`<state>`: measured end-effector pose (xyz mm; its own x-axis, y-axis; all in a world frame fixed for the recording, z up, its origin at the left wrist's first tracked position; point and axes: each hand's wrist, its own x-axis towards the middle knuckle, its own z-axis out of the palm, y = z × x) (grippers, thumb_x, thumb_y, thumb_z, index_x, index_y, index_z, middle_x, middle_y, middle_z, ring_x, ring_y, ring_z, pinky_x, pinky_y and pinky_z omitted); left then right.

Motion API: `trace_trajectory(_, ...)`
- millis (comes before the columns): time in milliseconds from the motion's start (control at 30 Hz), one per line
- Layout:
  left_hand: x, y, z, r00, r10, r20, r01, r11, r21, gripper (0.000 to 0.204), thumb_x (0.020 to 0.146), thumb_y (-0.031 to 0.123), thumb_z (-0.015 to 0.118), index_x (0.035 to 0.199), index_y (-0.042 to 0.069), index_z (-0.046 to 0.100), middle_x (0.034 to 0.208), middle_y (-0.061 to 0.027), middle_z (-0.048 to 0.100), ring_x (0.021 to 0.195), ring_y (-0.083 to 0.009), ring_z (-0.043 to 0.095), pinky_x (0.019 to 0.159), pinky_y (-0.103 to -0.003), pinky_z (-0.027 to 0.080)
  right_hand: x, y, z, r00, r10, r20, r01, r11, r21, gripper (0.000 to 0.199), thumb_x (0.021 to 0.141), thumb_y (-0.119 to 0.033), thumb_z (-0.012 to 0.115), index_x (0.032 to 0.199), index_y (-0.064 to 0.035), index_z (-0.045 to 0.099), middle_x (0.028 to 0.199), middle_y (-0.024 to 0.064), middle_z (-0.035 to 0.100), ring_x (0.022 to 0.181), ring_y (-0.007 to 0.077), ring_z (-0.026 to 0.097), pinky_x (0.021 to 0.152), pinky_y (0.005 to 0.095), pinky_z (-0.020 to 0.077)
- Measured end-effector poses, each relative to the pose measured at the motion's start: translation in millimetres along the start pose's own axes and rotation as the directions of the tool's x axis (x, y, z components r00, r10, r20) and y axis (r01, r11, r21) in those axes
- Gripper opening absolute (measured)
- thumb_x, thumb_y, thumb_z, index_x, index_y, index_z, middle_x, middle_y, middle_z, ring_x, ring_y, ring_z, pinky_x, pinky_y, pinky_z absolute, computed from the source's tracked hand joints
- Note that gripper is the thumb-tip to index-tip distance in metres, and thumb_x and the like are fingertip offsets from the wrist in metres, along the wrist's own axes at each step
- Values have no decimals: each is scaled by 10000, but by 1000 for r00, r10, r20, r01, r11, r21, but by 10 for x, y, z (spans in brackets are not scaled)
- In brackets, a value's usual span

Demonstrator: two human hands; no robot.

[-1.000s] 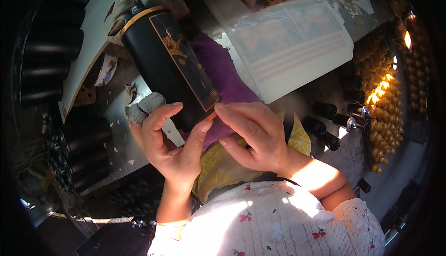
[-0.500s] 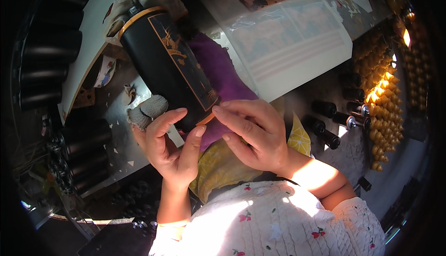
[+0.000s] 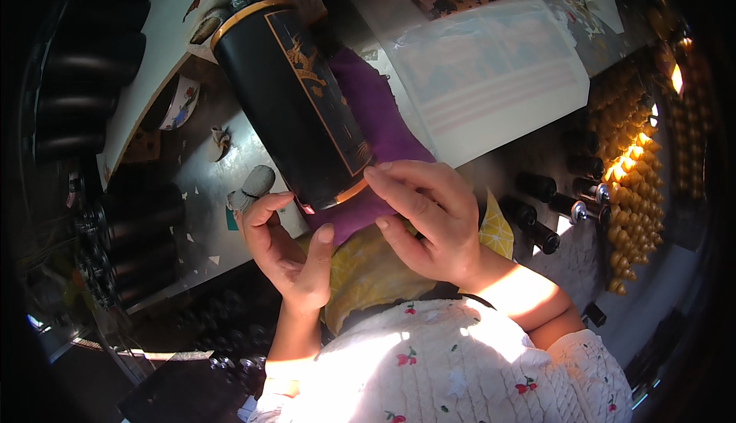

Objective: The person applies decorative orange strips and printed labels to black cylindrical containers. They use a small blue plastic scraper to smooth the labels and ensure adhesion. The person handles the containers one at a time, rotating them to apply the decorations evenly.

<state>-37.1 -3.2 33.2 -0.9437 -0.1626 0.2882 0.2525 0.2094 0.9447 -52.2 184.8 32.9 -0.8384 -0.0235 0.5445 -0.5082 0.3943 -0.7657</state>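
Note:
A black cylinder (image 3: 264,108) with gold bands at both ends lies slanted on a purple cloth (image 3: 376,108). Along its right side runs a dark picture panel (image 3: 314,78) with gold drawing and a thin gold border. The fingertips of my right hand (image 3: 433,220) touch the panel's lower corner, beside the near gold band; its thumb stands apart. My left hand (image 3: 287,258) is just off the cylinder's near end, thumb and forefinger spread, with nothing seen between them. A tied grey cloth wad (image 3: 257,184) sits beyond the left fingers.
Printed sheets under clear film (image 3: 491,78) lie at the back right. Black cylinders (image 3: 77,105) are stacked at the left. Small black bottles (image 3: 537,185) and rows of gold, bulb-like pieces (image 3: 636,208) are at the right. A patterned bowl (image 3: 181,103) stands back left.
The cylinder and table appear shifted slightly right in view. My left hand sits a little lower, farther from the cylinder's end. My right fingertips remain by the panel corner.

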Motion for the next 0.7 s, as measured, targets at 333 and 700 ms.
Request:
trace_trajectory(333,-119,141,80,994,-71,-84,56,984,-168,459,796,-85,666,1224,-4,522,1234,-97,523,1262,-230,486,1202,-407,233,-9,22,10,1000,-23,13,23,1000,9,542,660,39,740,1197,-30,712,1135,103,666,788,207,622,680,315,529)
trace_trajectory(700,-269,229,86,932,241,269,-310,916,254,582,739,-70,739,1288,5,562,1335,-148,411,1306,-277,416,1196,-418,176,-5,9,0,999,-22,41,23,1000,-13,549,655,55,737,1198,-23,706,1156,108,657,808,194,622,693,305,529)
